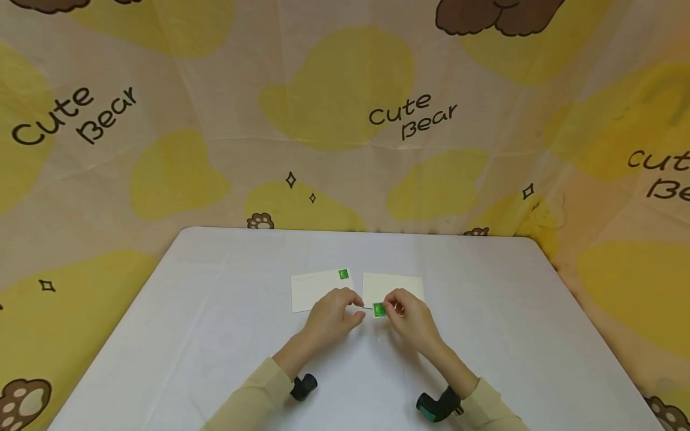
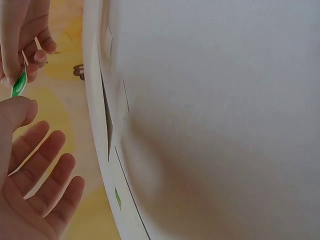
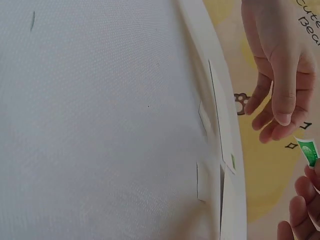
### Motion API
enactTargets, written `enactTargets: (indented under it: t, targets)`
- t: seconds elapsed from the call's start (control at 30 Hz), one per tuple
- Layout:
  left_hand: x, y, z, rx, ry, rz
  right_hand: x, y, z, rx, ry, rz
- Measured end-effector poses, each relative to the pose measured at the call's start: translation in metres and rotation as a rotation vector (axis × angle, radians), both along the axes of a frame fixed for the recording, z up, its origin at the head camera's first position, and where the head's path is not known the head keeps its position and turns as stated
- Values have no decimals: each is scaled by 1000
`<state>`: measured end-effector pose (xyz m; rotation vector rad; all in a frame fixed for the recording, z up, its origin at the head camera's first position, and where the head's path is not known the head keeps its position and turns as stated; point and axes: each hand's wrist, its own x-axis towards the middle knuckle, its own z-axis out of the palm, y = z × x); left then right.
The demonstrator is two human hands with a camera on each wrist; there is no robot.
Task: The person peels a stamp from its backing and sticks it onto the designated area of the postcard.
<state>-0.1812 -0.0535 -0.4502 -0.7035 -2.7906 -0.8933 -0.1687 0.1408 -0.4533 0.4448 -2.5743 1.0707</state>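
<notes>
My right hand (image 1: 412, 317) pinches a small green stamp (image 1: 380, 309) with a white border between thumb and fingertips. In the right wrist view the stamp (image 3: 308, 151) stands out from those fingertips. My left hand (image 1: 334, 314) is held just left of it, its fingers loosely bent and holding nothing. Its thumb comes right up to the stamp (image 2: 19, 84) in the left wrist view. Behind the hands lie two white envelopes side by side. A green stamp (image 1: 343, 274) sits in the upper right corner of the left envelope (image 1: 303, 293); the right envelope (image 1: 392, 282) is partly hidden by my right hand.
The work lies on a white-covered table (image 1: 226, 323) with rounded far corners. Small, thin pale pieces (image 3: 204, 181) lie on the cover near the envelopes. A yellow patterned cloth (image 1: 334, 90) hangs behind the far edge.
</notes>
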Motion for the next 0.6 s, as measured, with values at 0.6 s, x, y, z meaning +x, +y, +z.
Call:
enactTargets:
  t: [0.6]
  targets:
    - [-36,-2,-5,-315,135,-110,-6,13,-8,15,8,-19]
